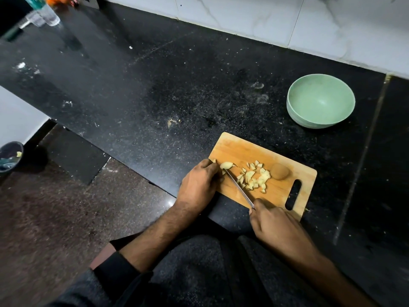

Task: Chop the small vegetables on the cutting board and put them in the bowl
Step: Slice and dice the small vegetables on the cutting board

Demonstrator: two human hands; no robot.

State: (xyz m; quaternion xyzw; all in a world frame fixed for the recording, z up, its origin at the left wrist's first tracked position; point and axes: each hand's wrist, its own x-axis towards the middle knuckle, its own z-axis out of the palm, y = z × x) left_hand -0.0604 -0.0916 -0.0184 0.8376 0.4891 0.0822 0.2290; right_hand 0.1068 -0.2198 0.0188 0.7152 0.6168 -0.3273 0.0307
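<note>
Left hand (200,182) pins a pale clove (226,165) at the board's (243,147) left end, fingers curled on it. Right hand (274,224) grips the knife (240,188), blade beside the clove. Chopped bits (254,177) lie mid-board; bowl (321,100) well apart, up-right of board. Clove looks small, light, prob. slick & apt to roll, so hold w/ tucked fingertips. Bits are loose; scoop w/ blade.

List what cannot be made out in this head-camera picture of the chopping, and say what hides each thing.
- Knife handle: hidden inside the right hand.
- Left hand fingertips: curled out of sight on the board, so the grip on the uncut piece is unclear.
- Kind of vegetable: chopped pieces too small to tell.
- Glass: blurred, cut off by the top edge.
- Dark bowl: cut off by the left edge.
</note>
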